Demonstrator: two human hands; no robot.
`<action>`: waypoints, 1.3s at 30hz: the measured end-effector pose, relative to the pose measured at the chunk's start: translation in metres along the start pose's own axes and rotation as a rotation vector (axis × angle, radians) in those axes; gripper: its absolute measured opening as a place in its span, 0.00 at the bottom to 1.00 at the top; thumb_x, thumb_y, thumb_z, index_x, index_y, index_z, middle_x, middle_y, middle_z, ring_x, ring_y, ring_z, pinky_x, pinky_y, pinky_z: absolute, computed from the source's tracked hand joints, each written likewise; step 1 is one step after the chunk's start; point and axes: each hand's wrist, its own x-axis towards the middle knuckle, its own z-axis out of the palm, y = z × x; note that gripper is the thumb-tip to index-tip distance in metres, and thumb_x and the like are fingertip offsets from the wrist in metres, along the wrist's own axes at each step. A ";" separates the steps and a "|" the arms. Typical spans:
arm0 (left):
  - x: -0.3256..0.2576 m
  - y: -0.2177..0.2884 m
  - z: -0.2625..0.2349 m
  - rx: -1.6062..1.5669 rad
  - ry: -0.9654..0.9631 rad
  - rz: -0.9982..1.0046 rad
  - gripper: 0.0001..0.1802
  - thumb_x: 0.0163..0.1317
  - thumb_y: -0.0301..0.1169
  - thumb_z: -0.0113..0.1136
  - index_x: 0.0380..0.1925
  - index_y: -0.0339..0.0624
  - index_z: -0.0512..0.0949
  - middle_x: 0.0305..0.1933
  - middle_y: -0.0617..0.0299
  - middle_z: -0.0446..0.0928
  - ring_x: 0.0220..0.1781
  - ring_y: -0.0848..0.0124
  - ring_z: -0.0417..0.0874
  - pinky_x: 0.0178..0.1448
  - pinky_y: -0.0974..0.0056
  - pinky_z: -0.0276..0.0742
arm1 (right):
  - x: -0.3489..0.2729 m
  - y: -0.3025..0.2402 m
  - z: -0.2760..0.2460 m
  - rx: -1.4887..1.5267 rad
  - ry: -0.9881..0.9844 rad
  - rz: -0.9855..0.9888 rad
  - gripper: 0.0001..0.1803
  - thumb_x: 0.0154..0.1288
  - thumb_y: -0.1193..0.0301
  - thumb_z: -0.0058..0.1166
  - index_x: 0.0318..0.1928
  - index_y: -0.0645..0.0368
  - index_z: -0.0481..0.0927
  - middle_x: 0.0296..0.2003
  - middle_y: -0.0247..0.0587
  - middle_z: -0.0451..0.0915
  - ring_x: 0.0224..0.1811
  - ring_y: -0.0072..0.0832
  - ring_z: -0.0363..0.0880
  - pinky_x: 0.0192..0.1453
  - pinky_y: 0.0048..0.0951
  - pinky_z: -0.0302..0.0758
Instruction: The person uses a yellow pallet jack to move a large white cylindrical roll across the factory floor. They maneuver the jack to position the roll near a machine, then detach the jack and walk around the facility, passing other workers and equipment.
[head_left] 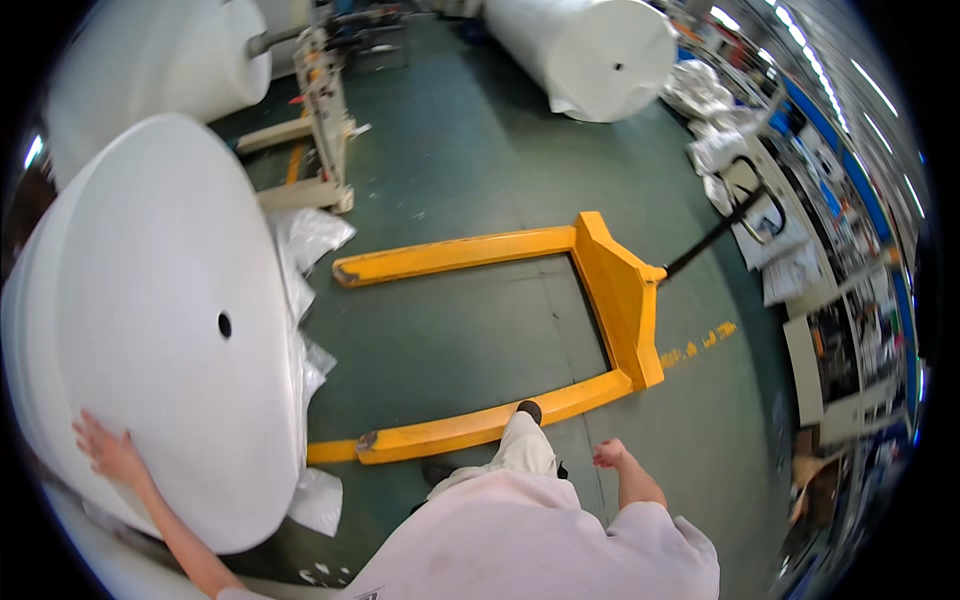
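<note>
At 5 o'clock the right hand (608, 454) hangs loosely half-curled, with nothing visible in it. At 8 o'clock the left hand (110, 455) lies flat, fingers spread, against the big white roll (170, 320), gripping nothing, perhaps for balance. The roll fills 9 o'clock; crumpled plastic film (318, 236) along its edge probably guards it from the floor (440, 345). The yellow pallet truck (622, 300) points its forks that way, its black handle (715, 240) leaning toward 2 o'clock, likely for easy reach. Beyond, another white roll (605, 65) lies at 1 o'clock.
</note>
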 end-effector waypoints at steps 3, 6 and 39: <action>-0.002 0.017 0.033 0.035 0.028 -0.008 0.61 0.45 0.45 0.73 0.73 0.71 0.40 0.78 0.69 0.44 0.72 0.63 0.61 0.58 0.46 0.75 | 0.016 -0.029 0.033 0.063 0.025 -0.128 0.17 0.64 0.66 0.52 0.49 0.63 0.76 0.32 0.42 0.83 0.29 0.30 0.85 0.29 0.29 0.79; -0.007 0.019 0.069 -0.004 0.034 -0.007 0.59 0.48 0.42 0.73 0.73 0.75 0.40 0.77 0.69 0.45 0.73 0.63 0.59 0.58 0.44 0.74 | 0.025 -0.056 0.053 0.057 0.030 -0.226 0.17 0.64 0.65 0.51 0.49 0.62 0.76 0.32 0.41 0.83 0.29 0.28 0.84 0.30 0.28 0.79; -0.791 0.543 -0.701 -0.479 -1.077 2.216 0.44 0.52 0.49 0.64 0.65 0.36 0.62 0.61 0.44 0.71 0.61 0.53 0.74 0.62 0.56 0.72 | 0.014 0.391 -0.291 0.368 0.594 0.366 0.29 0.60 0.43 0.55 0.30 0.60 0.85 0.34 0.52 0.84 0.42 0.47 0.82 0.47 0.43 0.79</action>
